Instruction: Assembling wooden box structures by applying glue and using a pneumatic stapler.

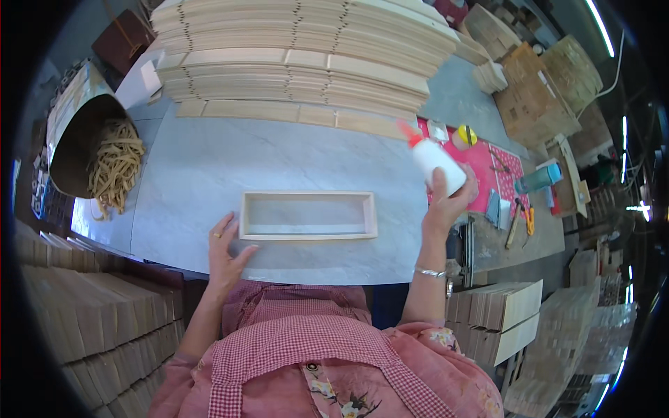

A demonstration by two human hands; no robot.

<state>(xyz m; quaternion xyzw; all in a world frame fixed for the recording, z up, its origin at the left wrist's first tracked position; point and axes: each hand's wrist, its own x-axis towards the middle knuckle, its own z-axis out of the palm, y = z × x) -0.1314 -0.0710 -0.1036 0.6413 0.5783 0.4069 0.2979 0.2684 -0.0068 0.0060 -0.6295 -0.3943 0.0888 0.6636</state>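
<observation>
"Quick q: where's the wooden frame?"

"Flat on the table, btwn the hands, long sides running L to R."

"State of hands?"

"L hand: fingers loosely spread, nothing in it, right by the frame's L end; can't tell if touching. R hand: curled round the white bottle, held up to the R of the frame, red cap tilted up & away, twd the slat stack."

"Tips?"

"IMO: firm but light R grip, no squeeze w/ the tip aimed off the work, cap end well clear of the slats. L fingers best set against the frame's end so it can't slide."

"Brands, labels, txt?"

"Nothing legible. Bottle's visible side looks plain white AFAICT. Cardboard carton, far R, has faint marks, too small to read."
</observation>
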